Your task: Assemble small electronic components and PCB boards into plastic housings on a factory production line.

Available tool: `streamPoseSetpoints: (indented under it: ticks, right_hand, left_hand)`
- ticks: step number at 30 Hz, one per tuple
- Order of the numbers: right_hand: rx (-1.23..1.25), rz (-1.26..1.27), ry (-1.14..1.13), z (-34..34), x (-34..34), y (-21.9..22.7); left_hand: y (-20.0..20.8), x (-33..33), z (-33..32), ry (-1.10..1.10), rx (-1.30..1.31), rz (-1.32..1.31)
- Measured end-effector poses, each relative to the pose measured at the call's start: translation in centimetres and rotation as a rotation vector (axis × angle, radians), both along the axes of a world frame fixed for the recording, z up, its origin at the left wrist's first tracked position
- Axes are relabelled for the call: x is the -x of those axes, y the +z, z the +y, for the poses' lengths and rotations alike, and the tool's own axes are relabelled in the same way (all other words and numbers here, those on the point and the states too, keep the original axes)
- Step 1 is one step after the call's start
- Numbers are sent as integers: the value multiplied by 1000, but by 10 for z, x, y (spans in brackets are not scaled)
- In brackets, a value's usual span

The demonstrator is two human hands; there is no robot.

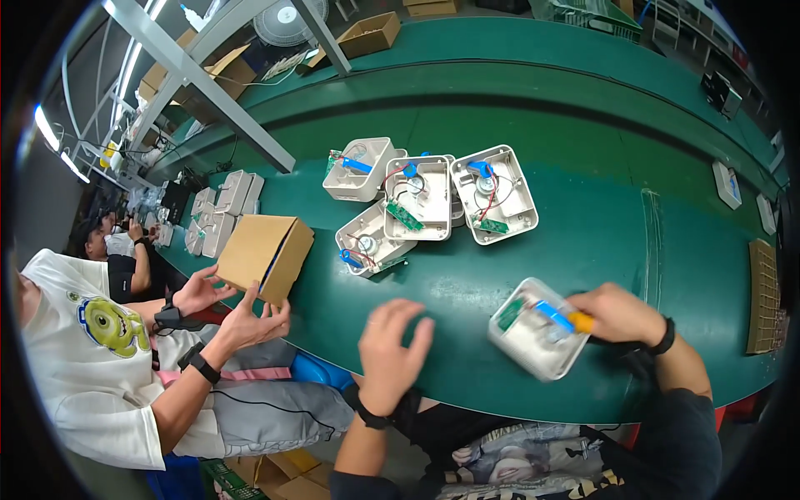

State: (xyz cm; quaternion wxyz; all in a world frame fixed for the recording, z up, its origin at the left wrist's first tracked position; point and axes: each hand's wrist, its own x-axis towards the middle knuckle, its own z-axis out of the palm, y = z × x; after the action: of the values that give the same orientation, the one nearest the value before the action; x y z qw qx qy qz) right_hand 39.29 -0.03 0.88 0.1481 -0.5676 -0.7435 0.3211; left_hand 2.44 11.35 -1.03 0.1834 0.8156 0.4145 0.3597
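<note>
My left hand [390,358] hovers above the table's near edge, fingers apart and slightly blurred, with nothing in it. My right hand [618,313] is closed around a small orange-yellow thing [581,322], whose kind I cannot make out. That thing touches or lies over the rim of a white plastic housing [533,354]. Inside the housing are a blue cylindrical part [553,316] and a green circuit board [510,314]. Beyond my hands lie several similar open housings [419,204], partly stacked, with wires, blue parts and green boards in them.
On the left, a co-worker's hands [250,321] hold a brown cardboard box [258,250] at the green table [467,321]. More white housings [229,200] sit behind it. A metal post [250,133] stands at the back left. A brown slab-like piece [764,296] lies far right.
</note>
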Motion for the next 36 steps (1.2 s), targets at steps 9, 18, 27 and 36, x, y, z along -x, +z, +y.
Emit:
streamPoseSetpoints:
  ticks: [9, 18, 27, 36]
  right_hand:
    - [-157, -24, -718, -9, -188, 4]
    - [-415, -183, -1079, 62, -312, -44]
    - [-383, -448, -1147, 89, -336, -80]
    - [-782, -110, -640, 49, -183, 15]
  left_hand:
    - [-10, 22, 74, 355, -206, 199]
    - [26, -26, 71, 60, -283, 219]
    - [13, -49, 102, -17, -491, 432]
    - [65, 8, 12, -54, -544, 466]
